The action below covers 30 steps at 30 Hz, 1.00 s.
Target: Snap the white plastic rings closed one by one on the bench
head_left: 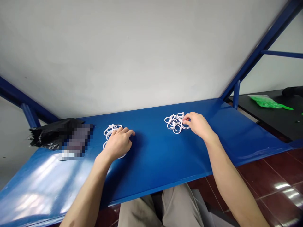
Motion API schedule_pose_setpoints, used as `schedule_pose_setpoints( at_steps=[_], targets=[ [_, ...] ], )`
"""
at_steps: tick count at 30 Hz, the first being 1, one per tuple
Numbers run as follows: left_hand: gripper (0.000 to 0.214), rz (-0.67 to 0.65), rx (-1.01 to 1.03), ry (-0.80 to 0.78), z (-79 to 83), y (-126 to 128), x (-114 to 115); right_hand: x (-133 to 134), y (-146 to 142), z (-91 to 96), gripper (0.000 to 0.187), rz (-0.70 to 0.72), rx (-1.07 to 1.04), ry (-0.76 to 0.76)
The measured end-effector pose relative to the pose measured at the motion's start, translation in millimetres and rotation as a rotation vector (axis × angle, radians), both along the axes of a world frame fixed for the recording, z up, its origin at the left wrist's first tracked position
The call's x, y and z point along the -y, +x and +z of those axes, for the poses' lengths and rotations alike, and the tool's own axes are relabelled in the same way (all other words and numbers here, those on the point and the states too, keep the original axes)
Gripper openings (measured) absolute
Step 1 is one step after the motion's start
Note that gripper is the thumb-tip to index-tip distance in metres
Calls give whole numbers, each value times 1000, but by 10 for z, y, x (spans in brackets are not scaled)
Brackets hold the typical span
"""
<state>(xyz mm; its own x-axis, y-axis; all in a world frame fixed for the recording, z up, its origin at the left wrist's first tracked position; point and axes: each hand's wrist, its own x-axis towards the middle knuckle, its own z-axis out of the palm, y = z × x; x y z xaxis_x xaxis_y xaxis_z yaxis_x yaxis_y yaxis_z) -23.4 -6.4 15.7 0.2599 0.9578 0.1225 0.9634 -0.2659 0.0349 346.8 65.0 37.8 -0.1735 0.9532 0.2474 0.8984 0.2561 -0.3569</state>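
Note:
Two heaps of thin white plastic rings lie on a glossy blue table (153,157). My left hand (119,142) rests palm down on the left heap of rings (109,130), fingers curled loosely over it, so part of the heap is hidden. My right hand (197,124) reaches to the right heap of rings (175,123) and its fingertips pinch one ring at the heap's right edge.
A crumpled black plastic bag (50,134) with a blurred patch lies at the table's left end. A white wall stands behind, with blue frame bars (258,50) at the right. A black table with green plastic (268,102) is at far right. Red tiled floor lies below.

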Motion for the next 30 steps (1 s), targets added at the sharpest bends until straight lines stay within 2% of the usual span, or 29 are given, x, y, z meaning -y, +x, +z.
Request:
schedule_pose_setpoints(
  at_steps=[4, 10, 16, 21, 25, 30],
  targets=[
    [23, -18, 85, 20, -10, 9, -51, -17, 44, -69, 8, 38, -3, -72],
    [19, 38, 126, 38, 39, -13, -44, -22, 25, -91, 11, -9, 5, -73],
    [31, 23, 57, -24, 13, -98, -8, 15, -39, -30, 7, 2, -48, 35],
    [30, -10, 215, -26, -15, -121, -61, 78, -201, -1, 13, 5, -76, 122],
    [24, -14, 388, 0, 48, -66, -63, 170, -425, -39, 17, 123, -129, 152],
    [19, 25, 566, -32, 163, 70, -23, 357, -784, -169, 16, 435, -232, 116]
  ],
)
